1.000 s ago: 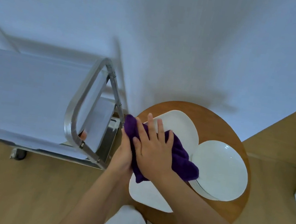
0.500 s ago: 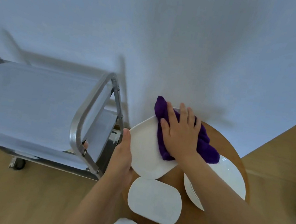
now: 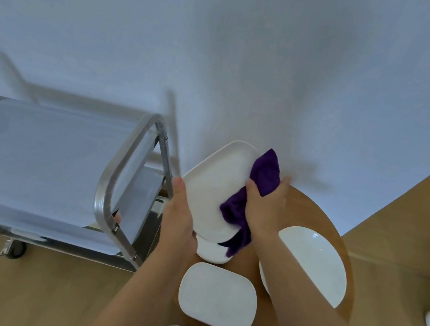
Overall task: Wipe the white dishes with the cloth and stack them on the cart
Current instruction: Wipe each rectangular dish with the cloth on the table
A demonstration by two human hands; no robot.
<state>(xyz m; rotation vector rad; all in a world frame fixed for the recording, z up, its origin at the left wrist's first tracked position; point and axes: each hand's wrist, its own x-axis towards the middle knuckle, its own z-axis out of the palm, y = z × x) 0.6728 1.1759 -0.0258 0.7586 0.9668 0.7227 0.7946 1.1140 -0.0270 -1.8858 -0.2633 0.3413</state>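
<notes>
Early in the job, by the look of it: one rounded-square plate (image 3: 213, 187) lifted off the tabletop (image 3: 321, 212) and tilted, gripped at its near edge by the left hand (image 3: 179, 219), with the right hand (image 3: 265, 212) closed on the purple cloth (image 3: 254, 196) against its right rim. Still waiting on the tabletop: square dish (image 3: 217, 297), round plate (image 3: 310, 261), small dish (image 3: 210, 251) half hidden. Cart (image 3: 42, 153) top bare, nothing stacked yet

Head camera looks steeply down, close above hands (image 3: 264, 215).
</notes>
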